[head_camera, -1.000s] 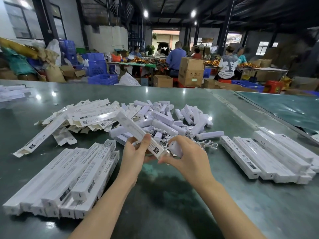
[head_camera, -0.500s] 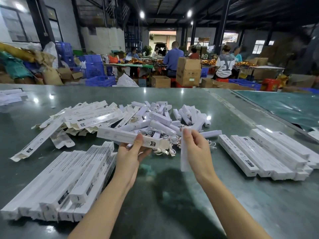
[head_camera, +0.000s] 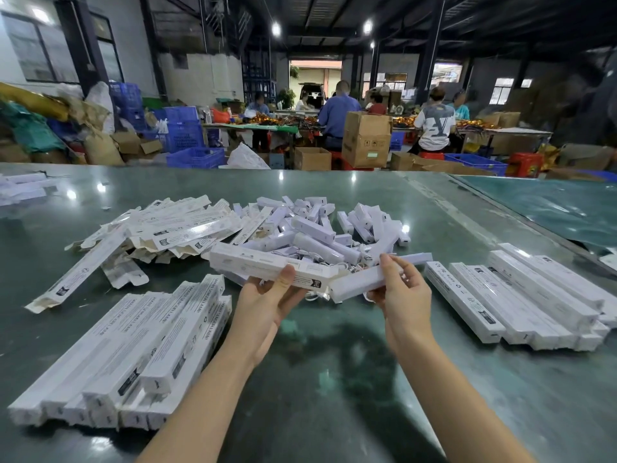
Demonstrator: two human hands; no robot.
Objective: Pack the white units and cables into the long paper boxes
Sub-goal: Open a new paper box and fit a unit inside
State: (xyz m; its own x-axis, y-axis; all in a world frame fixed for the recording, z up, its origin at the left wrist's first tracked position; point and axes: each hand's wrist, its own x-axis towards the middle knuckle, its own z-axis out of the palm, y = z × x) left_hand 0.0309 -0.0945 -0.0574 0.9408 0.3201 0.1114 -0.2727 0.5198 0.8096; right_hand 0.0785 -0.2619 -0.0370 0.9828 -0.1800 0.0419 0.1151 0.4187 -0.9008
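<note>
Our left hand [head_camera: 267, 305] grips the long paper box [head_camera: 267, 265] while our right hand [head_camera: 400, 295] pinches a white unit [head_camera: 360, 284], now swung level with its open end, ready to slide in.

Above the glossy green table [head_camera: 334, 379], the left hand [head_camera: 267, 304] grips a long white paper box [head_camera: 263, 264]; the right hand [head_camera: 405, 295] pinches a white plastic bar unit [head_camera: 359, 284] at that box's open end.

Dim warehouse — ceiling lamps [head_camera: 276, 28], green table [head_camera: 367, 379]
</note>
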